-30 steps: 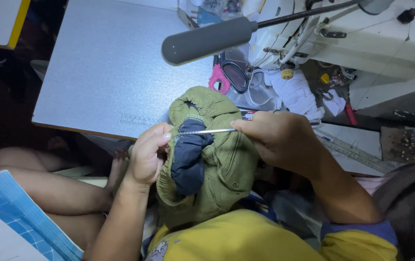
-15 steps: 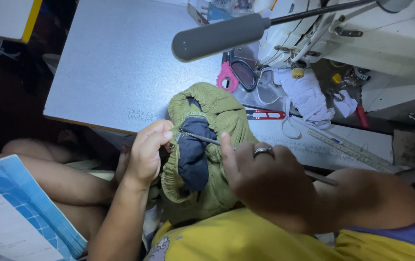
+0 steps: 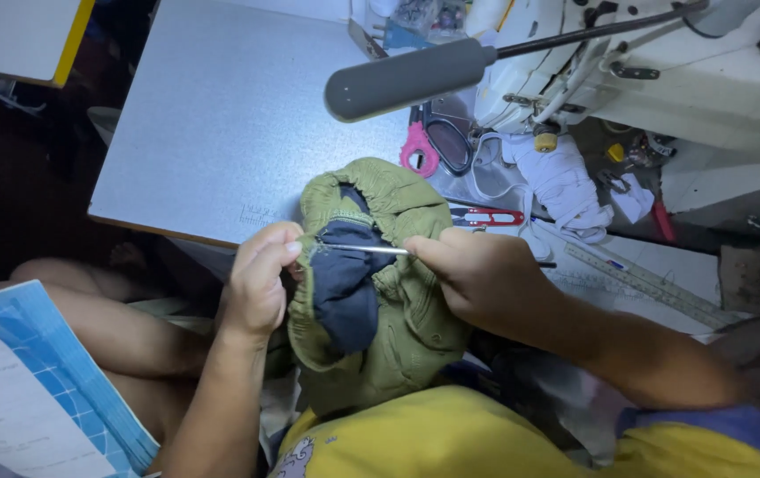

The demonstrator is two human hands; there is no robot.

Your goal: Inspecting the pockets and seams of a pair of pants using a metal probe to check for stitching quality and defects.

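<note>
An olive green garment [image 3: 402, 310] with a dark navy lining [image 3: 345, 288] is bunched up in front of me, over my lap. My left hand [image 3: 256, 283] pinches its gathered edge at the left. My right hand [image 3: 477, 270] holds a thin metal tool [image 3: 367, 250], like a seam ripper or needle. The tool's tip points left and meets the seam beside my left fingers.
A grey table [image 3: 221, 133] lies ahead. A grey lamp head [image 3: 406, 78] on an arm hangs above a white sewing machine [image 3: 663, 62]. Pink-handled scissors [image 3: 424, 150], red snips [image 3: 491, 217], white cloth [image 3: 566, 186] and a ruler [image 3: 645, 283] lie near it. A blue-edged sheet [image 3: 35, 398] sits at lower left.
My right hand swung down across the garment half a second ago. It is now back at the right, with the tool's tip at the seam. My left hand kept its pinch.
</note>
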